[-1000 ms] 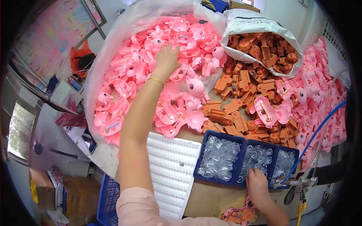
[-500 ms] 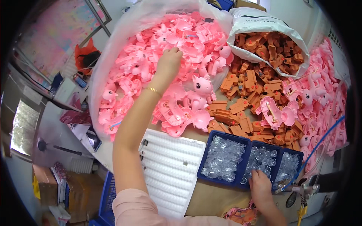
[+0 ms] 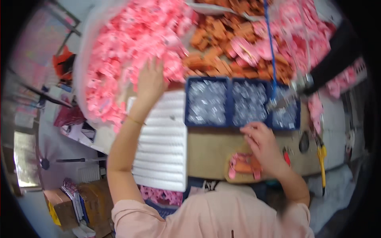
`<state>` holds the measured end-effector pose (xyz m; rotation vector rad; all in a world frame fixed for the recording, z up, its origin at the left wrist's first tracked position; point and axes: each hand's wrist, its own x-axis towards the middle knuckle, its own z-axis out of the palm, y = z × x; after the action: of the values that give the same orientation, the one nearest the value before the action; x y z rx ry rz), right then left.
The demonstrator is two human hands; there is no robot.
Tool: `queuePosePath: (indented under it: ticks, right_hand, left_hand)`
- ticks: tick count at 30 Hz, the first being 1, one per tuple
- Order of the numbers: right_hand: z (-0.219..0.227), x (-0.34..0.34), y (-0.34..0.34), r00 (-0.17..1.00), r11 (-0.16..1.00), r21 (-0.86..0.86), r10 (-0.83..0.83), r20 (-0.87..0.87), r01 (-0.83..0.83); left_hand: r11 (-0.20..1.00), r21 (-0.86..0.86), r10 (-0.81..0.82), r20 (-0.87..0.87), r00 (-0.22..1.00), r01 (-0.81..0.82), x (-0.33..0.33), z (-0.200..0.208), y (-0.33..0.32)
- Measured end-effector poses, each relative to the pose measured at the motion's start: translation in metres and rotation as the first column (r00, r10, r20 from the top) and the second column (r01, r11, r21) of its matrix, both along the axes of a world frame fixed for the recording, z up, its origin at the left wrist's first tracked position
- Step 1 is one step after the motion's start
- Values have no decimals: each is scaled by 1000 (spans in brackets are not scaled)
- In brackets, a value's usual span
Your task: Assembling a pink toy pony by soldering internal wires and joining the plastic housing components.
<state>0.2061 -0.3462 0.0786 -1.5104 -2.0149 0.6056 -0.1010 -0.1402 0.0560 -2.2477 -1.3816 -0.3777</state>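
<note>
My left hand (image 3: 151, 81), fingers stretched and slightly apart, is at the near edge of a heap of pink plastic toy-animal parts (image 3: 139, 43); no part shows in it. Just below it lies a white ridged tray (image 3: 160, 146). My right hand (image 3: 264, 144) is by the front rim of a blue three-part bin (image 3: 229, 103) of small clear plastic pieces (image 3: 250, 99). Its thumb and fingers are bent in toward each other; blur hides what they may hold. Under that wrist, near the table's edge, rests a pink toy shell with an orange part in it (image 3: 246, 163).
Orange plastic parts (image 3: 216, 33) pile up behind the bin, with more pink parts (image 3: 295, 23) at the far right. A metal-tipped tool (image 3: 299, 85) on a black arm, with a blue hose (image 3: 271, 47), overhangs the bin. A yellow-handled tool (image 3: 322, 158) hangs at right.
The view has tipped down toward my body. My left hand has come back from the pink heap's middle to its near edge. My right hand has drawn back from the bin's middle compartment.
</note>
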Motion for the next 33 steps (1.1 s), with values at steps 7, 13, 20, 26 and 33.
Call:
queuePosePath:
  ticks: [7,13,20,26,33]
  right_hand:
    - [-9,59,-73,831,900,-375,-376,-409,223]
    - [-24,84,-130,528,796,-545,-592,-608,264]
    - [-37,59,-125,842,877,-379,-426,-331,294]
    - [-55,48,-122,929,944,20,-327,171,329]
    - [-51,59,-109,932,947,-131,-314,-182,293]
  left_hand:
    - [998,-5,-62,-282,957,64,-20,-44,76]
    - [968,28,-229,499,836,249,-15,30,-10]
    - [914,-165,259,941,-217,371,32,27,-217]
    - [805,-330,562,689,-458,493,95,-9,-259]
    - [426,-205,725,660,-197,881,133,3,-248]
